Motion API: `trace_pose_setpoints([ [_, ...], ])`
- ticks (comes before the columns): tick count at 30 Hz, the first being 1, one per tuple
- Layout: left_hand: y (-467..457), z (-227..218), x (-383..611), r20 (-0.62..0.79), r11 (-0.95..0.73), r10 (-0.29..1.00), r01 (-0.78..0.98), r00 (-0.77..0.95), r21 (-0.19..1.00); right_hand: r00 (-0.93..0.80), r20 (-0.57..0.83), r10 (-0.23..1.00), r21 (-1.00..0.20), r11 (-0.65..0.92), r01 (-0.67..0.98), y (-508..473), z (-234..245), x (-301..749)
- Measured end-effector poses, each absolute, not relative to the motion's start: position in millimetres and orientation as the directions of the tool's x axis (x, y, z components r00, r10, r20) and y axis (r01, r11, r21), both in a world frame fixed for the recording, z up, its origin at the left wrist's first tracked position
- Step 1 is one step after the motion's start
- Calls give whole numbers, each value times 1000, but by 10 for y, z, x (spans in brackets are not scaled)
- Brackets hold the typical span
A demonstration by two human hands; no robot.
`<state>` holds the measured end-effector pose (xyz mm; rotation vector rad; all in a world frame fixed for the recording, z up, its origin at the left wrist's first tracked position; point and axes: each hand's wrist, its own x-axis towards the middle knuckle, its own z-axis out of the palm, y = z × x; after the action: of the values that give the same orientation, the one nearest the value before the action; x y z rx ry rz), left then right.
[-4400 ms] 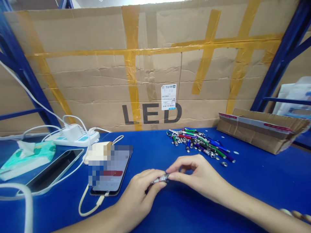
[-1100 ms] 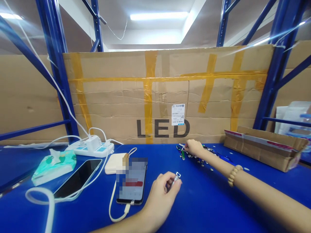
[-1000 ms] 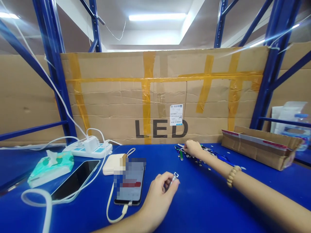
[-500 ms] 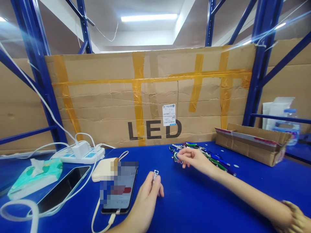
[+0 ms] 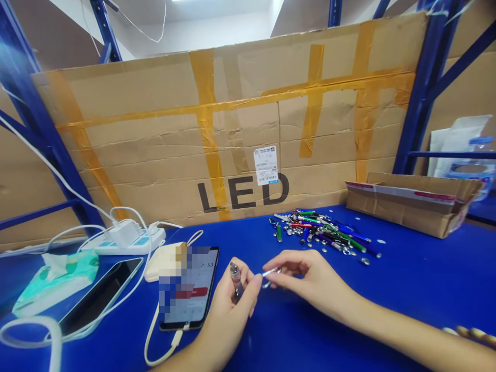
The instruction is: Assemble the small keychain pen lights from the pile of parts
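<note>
Back from the pile (image 5: 321, 232), right hand (image 5: 306, 281) pinches a silver piece (image 5: 270, 270); left hand (image 5: 228, 305) grips a small torch (image 5: 235, 274)

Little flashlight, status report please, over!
Left hand grips the little flashlight upright. Right hand pinches a small silver part beside it. Phone lies close left; nothing between the hands.

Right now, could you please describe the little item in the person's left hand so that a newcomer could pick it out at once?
Start at the big taped cardboard sheet marked LED and drop to the blue tabletop before it. Right of the lit phone, the left hand pinches a small purplish, metal-capped cylinder. Unlike the heap of coloured keychain pieces, it stands nearly upright, alone, in a grip.
</note>
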<state>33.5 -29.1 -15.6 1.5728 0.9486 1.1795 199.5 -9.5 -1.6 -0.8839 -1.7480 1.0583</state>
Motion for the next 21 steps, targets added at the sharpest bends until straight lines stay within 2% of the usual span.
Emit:
trace_pose_setpoints([
  [4, -304, -159, 334, 208, -244, 955, 162, 211, 956, -407, 204, 890, -971, 236, 30, -68, -26, 1990],
  [8, -301, -173, 337, 160, -198, 952, 125, 261, 972, -444, 151, 883, -977, 202, 69, -88, -48, 1964],
  [11, -287, -178, 337, 142, -171, 956, 94, 258, 981, -444, 288, 848, -896, 403, 188, -97, -63, 1981],
  [14, -278, -180, 333, 108, -132, 956, 71, 271, 989, -467, 496, 732, -691, 659, 298, -88, -82, 2024],
  [17, -286, -182, 325, 99, -129, 949, 81, 298, 988, -492, 591, 639, -554, 765, 328, -69, -109, 2062],
  [21, -308, -181, 321, 86, -119, 942, 82, 325, 989, -547, 635, 545, -432, 838, 334, -70, -113, 2090],
])
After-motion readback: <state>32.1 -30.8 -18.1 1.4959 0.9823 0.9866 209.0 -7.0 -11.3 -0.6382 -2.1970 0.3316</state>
